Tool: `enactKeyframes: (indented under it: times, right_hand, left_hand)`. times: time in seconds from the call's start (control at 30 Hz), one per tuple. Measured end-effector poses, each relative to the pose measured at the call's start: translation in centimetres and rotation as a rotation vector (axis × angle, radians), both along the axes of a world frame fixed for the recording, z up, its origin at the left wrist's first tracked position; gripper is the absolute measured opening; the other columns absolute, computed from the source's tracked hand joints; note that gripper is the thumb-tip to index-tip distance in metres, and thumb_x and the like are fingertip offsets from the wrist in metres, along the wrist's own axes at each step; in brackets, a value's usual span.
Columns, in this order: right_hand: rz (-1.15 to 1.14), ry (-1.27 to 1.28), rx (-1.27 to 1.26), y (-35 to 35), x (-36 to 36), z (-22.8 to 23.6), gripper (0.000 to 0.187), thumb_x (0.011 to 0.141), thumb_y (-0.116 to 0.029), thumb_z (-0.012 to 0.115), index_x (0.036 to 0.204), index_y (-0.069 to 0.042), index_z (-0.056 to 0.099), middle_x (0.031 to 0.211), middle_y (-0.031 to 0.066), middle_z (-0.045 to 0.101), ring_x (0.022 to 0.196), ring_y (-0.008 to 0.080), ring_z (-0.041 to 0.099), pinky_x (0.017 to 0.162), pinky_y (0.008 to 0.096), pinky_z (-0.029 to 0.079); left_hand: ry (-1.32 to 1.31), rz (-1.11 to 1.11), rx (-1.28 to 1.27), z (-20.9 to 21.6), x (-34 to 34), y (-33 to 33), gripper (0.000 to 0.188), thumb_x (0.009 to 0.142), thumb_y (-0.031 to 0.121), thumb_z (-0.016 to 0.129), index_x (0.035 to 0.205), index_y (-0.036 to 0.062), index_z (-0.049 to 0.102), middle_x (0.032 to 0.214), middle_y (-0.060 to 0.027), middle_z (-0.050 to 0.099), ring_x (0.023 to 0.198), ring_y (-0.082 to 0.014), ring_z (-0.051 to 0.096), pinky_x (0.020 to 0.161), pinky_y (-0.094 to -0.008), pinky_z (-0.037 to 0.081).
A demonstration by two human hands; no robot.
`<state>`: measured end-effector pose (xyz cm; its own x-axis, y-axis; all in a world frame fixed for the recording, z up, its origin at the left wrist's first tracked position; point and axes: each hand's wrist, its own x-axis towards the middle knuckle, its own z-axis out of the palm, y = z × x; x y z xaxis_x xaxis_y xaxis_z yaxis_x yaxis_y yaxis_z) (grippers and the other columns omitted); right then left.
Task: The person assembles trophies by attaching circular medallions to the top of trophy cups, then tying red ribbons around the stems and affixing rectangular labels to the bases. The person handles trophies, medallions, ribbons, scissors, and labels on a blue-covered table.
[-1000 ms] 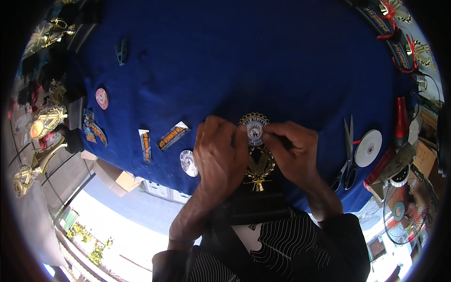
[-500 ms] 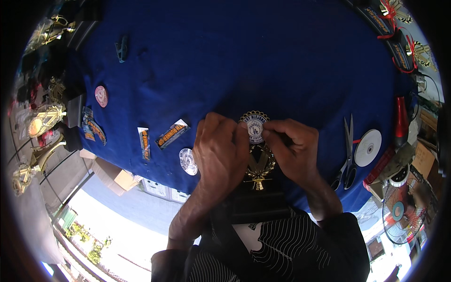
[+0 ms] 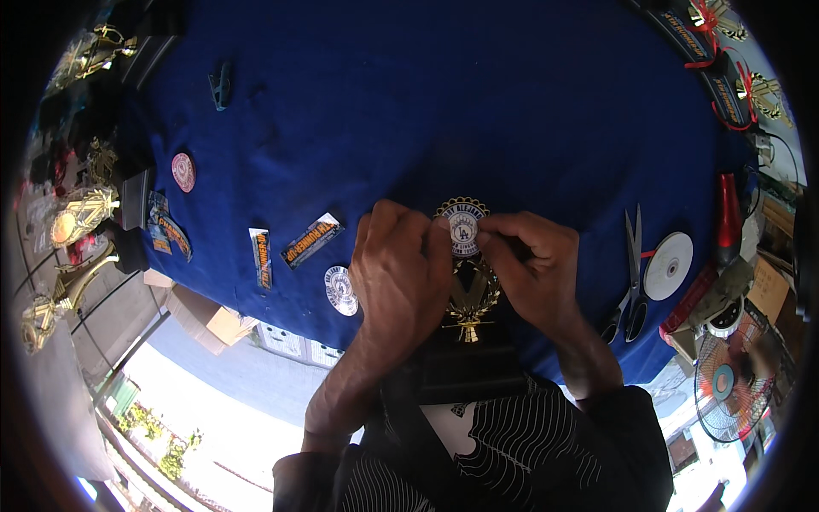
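Note:
A round white label with dark print (image 3: 463, 235) lies over the round, gold-scalloped top of a trophy. Below it the trophy's gold wreath (image 3: 469, 314) rises from a black base (image 3: 467, 363) close to my body. My left hand (image 3: 399, 264) is closed, its fingertips at the label's left edge. On the opposite edge, my right hand (image 3: 537, 269) pinches with thumb and index finger. Left of my left hand, a second round white label (image 3: 340, 290) lies partly hidden by it.
Printed strips (image 3: 313, 241) and a pink round label (image 3: 183, 172) lie left on the blue cloth (image 3: 512, 102); a dark clip (image 3: 220, 85) lies farther off. Scissors (image 3: 634, 282), a white ribbon spool (image 3: 668, 266) and a red cylindrical object (image 3: 727, 218) are right. Gold trophies (image 3: 85, 218) line the left edge.

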<state>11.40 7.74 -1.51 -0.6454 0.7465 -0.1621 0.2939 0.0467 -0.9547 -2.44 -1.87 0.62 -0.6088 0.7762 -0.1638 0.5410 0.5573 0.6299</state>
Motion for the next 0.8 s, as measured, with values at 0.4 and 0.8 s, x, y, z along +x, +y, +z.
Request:
enactKeyframes:
  times: [0.4,0.8]
  right_hand:
    - [0.005,-0.035,0.013,0.03,-0.07,0.05,0.008,0.089,0.002,0.073,0.097,0.003,0.076,0.080,0.0119,0.074,0.063,0.0104,0.068,0.053,0.0248,0.048]
    - [-0.049,-0.018,-0.028,-0.29,-0.32,0.07,0.009,0.091,0.003,0.071,0.099,0.004,0.075,0.081,0.0107,0.074,0.067,0.0094,0.069,0.056,0.0235,0.050]
  left_hand:
    - [0.005,0.006,-0.006,-0.05,-0.03,0.12,0.020,0.090,0.011,0.071,0.076,-0.0022,0.067,0.084,-0.0136,0.060,0.081,-0.0322,0.062,0.065,-0.0468,0.049]
    - [0.013,-0.015,-0.036,-0.05,-0.12,0.36,0.021,0.090,0.013,0.070,0.075,-0.0006,0.064,0.085,-0.0145,0.058,0.082,-0.0344,0.063,0.066,-0.0485,0.050]
